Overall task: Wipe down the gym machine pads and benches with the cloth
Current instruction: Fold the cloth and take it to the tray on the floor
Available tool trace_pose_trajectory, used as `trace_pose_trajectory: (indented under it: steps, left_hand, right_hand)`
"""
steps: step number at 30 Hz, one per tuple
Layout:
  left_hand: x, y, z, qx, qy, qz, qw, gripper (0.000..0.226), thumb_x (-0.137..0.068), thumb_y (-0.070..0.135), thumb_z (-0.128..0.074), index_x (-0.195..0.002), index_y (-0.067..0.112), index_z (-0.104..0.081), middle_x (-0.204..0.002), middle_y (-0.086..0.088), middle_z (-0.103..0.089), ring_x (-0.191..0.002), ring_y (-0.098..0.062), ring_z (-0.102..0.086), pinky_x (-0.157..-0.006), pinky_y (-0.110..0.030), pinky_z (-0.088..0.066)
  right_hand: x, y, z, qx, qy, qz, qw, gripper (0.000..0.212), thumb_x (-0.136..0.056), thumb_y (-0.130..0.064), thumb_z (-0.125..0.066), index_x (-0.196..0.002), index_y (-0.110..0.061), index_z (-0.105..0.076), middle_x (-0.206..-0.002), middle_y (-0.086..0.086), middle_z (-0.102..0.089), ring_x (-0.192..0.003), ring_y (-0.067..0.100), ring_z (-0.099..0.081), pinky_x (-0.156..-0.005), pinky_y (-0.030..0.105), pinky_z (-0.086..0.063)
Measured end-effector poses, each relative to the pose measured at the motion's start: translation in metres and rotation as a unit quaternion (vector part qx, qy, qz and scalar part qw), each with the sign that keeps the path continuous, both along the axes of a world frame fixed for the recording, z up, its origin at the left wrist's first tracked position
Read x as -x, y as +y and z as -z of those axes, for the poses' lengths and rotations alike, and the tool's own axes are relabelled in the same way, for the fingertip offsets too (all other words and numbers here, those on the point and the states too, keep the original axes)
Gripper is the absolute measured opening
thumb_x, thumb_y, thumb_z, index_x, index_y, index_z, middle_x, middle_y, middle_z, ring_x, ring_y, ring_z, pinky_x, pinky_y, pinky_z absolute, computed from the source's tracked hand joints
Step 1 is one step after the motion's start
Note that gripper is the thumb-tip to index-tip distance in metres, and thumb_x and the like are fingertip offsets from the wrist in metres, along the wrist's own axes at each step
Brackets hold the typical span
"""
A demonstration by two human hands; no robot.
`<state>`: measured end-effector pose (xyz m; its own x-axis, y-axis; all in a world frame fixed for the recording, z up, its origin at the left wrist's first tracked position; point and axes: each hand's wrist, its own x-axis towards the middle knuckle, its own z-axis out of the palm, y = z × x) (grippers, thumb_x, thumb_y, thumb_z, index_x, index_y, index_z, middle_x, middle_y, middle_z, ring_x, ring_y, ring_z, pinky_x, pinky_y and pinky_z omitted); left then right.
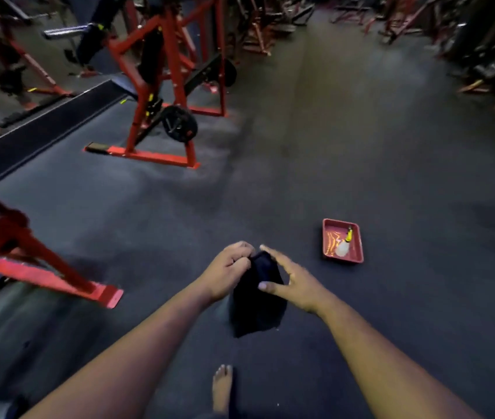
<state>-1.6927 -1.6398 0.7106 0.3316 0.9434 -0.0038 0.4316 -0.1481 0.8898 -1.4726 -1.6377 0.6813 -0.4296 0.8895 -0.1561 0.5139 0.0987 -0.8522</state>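
A dark cloth (258,306) hangs in front of me above the floor. My left hand (228,273) pinches its top edge with curled fingers. My right hand (291,279) is beside the cloth with fingers spread and fairly straight, the thumb touching the fabric. A red-framed gym machine (161,86) with dark pads and a weight plate stands ahead on the left. Another red frame (28,252) sits close by at the left edge.
A red tray (356,257) holding a spray bottle (344,244) lies on the dark rubber floor to the right of my hands. A long dark bench or platform (43,131) runs at the left. More red machines line the back and right. My bare foot (222,388) is below.
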Motion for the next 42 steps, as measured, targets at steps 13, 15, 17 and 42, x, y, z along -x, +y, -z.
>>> trace_pose_trajectory:
  steps: [13,15,17,42]
  left_hand:
    - [-0.08,0.221,-0.014,-0.058,0.127,0.185,0.973,0.024,-0.097,0.049,-0.062,-0.091,0.028,-0.069,-0.1,0.007,-0.06,-0.087,-0.007,-0.06,-0.08,-0.031,-0.051]
    - [-0.089,0.241,-0.017,-0.041,0.032,0.142,0.989,0.022,-0.1,0.037,-0.062,-0.098,0.019,-0.075,-0.101,0.006,-0.069,-0.091,-0.006,-0.066,-0.082,-0.029,-0.051]
    - [-0.104,0.259,-0.018,0.023,-0.021,0.127,0.991,0.019,-0.101,0.033,-0.061,-0.1,0.021,-0.076,-0.096,0.004,-0.077,-0.09,-0.009,-0.072,-0.079,-0.031,-0.056]
    - [-0.351,0.444,0.029,0.023,-0.006,-0.006,1.0,0.015,-0.096,0.014,-0.061,-0.093,0.028,-0.065,-0.083,0.013,-0.073,-0.075,-0.005,-0.066,-0.079,-0.041,-0.055]
  right_hand:
    - [-0.068,0.125,-0.022,-0.019,0.043,0.26,0.964,0.005,-0.093,-0.027,-0.074,-0.095,-0.026,-0.07,-0.08,-0.015,-0.069,-0.074,-0.001,-0.06,-0.068,0.025,-0.049]
    - [-0.083,0.135,-0.026,-0.022,0.033,0.286,0.957,0.021,-0.09,-0.04,-0.076,-0.093,-0.02,-0.069,-0.08,-0.006,-0.07,-0.073,0.006,-0.063,-0.067,0.032,-0.051]
    - [-0.104,0.145,-0.029,-0.01,0.018,0.294,0.956,0.027,-0.087,-0.045,-0.078,-0.093,-0.02,-0.07,-0.083,-0.006,-0.073,-0.076,0.01,-0.068,-0.068,0.031,-0.053]
    - [-0.318,0.379,-0.032,0.201,0.226,0.431,0.85,0.016,-0.103,-0.013,-0.047,-0.094,-0.011,-0.059,-0.075,0.01,-0.068,-0.048,0.014,-0.047,-0.05,0.034,-0.057]
